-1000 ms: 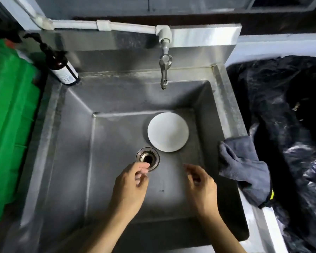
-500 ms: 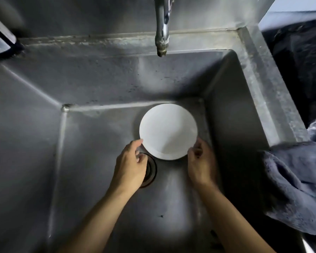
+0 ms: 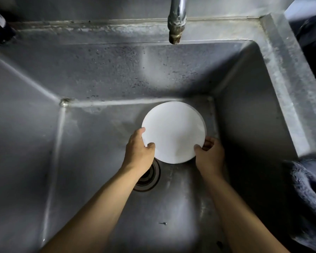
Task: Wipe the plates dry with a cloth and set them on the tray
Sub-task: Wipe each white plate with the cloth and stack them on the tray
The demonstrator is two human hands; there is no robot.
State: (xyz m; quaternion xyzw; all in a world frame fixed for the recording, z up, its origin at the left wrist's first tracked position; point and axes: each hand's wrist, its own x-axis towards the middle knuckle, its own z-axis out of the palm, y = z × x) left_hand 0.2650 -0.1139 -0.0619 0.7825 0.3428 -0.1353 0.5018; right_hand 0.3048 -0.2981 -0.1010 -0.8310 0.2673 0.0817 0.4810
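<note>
Your grip is two-handed: your left hand and right hand each curl fingers and thumb round the near rim of the white plate, low in the steel sink beside the drain, with the dark cloth draped over the sink's right edge.

Dull, scuffed steel sink, speckled and water-stained. Corroded, rough metal spout. Smooth, matt white plate, ceramic by the look. Fuzzy dark-grey cloth. Ridged metal drain.
</note>
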